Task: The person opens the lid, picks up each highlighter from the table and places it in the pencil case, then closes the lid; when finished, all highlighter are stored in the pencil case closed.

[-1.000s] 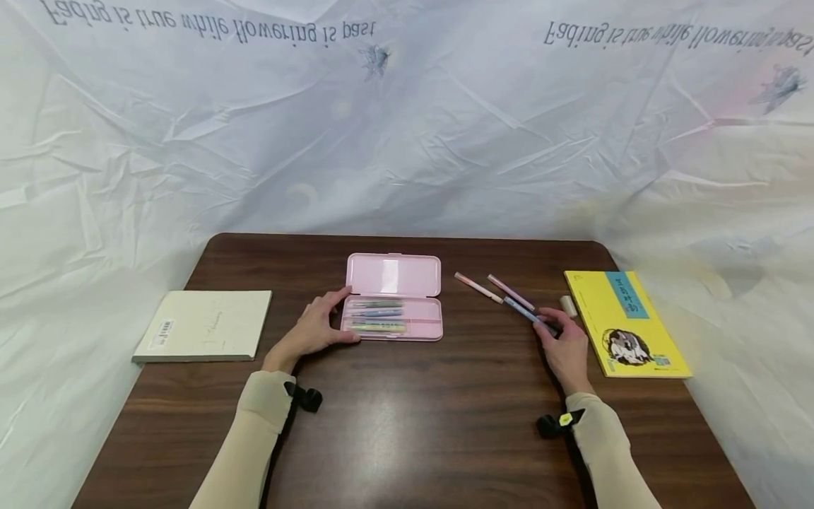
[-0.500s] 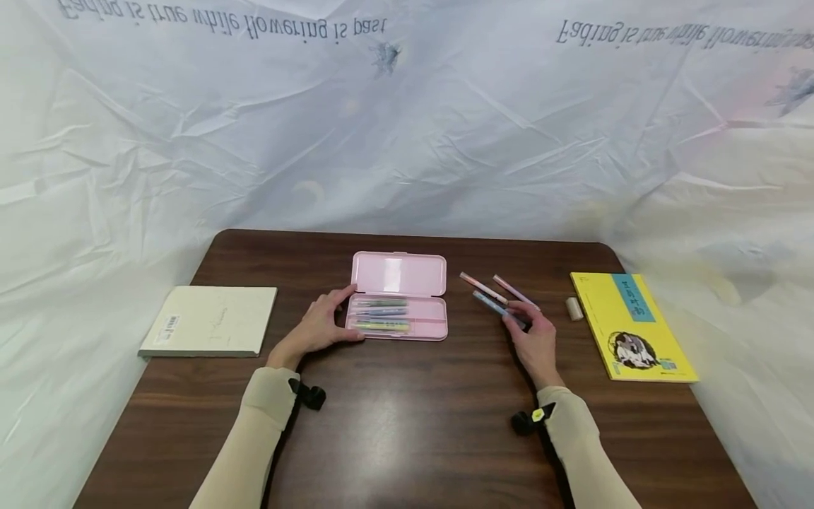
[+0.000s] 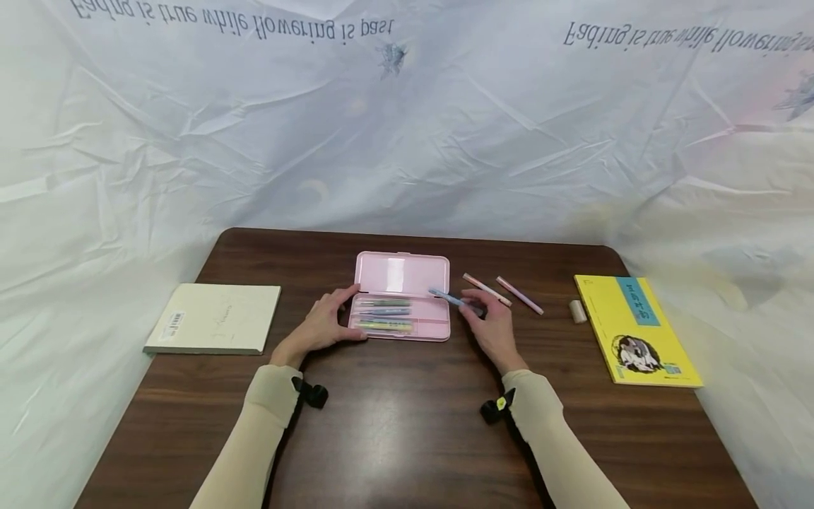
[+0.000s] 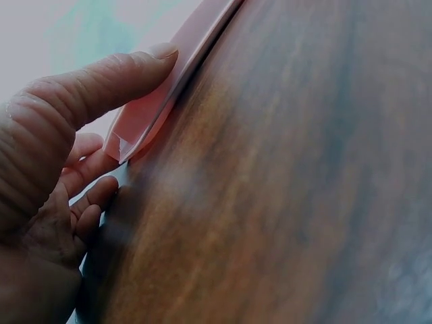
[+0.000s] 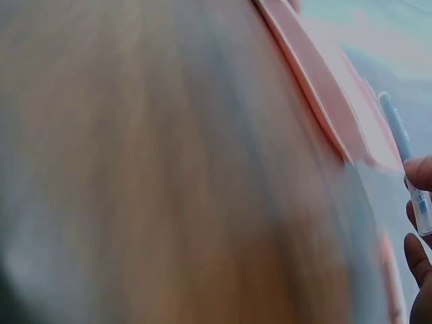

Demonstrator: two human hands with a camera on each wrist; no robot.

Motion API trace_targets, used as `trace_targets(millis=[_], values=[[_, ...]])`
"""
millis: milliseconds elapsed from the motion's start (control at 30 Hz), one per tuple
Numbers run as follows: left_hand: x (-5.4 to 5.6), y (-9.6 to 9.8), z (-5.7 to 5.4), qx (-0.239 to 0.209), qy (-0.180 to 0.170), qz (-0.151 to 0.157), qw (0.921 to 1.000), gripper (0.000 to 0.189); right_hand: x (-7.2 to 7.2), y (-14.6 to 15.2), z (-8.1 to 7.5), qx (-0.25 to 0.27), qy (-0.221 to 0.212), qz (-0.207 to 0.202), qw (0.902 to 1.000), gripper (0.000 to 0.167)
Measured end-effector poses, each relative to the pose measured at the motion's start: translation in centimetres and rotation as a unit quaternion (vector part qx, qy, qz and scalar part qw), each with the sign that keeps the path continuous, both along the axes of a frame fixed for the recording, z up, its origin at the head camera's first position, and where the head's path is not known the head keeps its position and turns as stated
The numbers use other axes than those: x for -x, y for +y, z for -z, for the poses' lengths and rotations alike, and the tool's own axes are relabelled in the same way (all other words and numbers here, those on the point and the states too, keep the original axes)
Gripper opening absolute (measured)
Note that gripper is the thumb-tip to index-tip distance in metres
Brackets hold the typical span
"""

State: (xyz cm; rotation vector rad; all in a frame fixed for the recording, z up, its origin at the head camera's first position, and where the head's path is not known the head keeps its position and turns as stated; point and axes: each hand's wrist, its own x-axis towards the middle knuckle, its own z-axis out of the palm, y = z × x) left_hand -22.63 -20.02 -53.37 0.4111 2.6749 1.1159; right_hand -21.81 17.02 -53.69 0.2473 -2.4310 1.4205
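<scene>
Blue pen point(image 3: 446, 296) — lettering point(image 5: 401, 124) too blurred

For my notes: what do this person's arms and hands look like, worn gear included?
Long cream sleeves, plain. The left hand and right hand are bare, ungloved. Each sleeve has a small black device at its wrist end; the right one bears a yellow patch.

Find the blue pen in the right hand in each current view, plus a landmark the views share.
Head: slightly right of centre, below mid-height; the blue pen is in the right hand.
Left wrist: not in it.
Right wrist: at the right edge, around mid-height.
Shared landmark: the pink pencil case.
</scene>
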Motion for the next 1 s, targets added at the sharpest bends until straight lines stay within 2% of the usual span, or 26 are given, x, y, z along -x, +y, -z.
trace_targets(millis=[200,400,533,767,1000], values=[[0.0,0.0,0.1,-0.004,-0.004,-0.003,1.0000,0.111,0.9,-3.3,-1.0,-0.036,-0.024,-0.063,0.9971,0.030],[0.0,-0.1,0.0,-0.006,0.003,0.004,1.0000,0.111,1.6,-6.2,-1.6,-0.064,-0.054,-0.123,0.9889,0.032],[0.0,-0.1,0.0,-0.004,0.002,0.003,1.0000,0.111,1.9,-7.8,-1.6,-0.090,-0.052,-0.154,0.9826,0.030],[0.0,-0.2,0.0,-0.007,-0.002,0.000,1.0000,0.111,2.1,-9.8,-1.6,-0.148,-0.030,-0.159,0.9757,0.027],[0.0,-0.2,0.1,-0.010,-0.001,0.000,0.9999,0.110,2.4,-10.8,-1.5,-0.175,-0.032,-0.164,0.9703,0.026]])
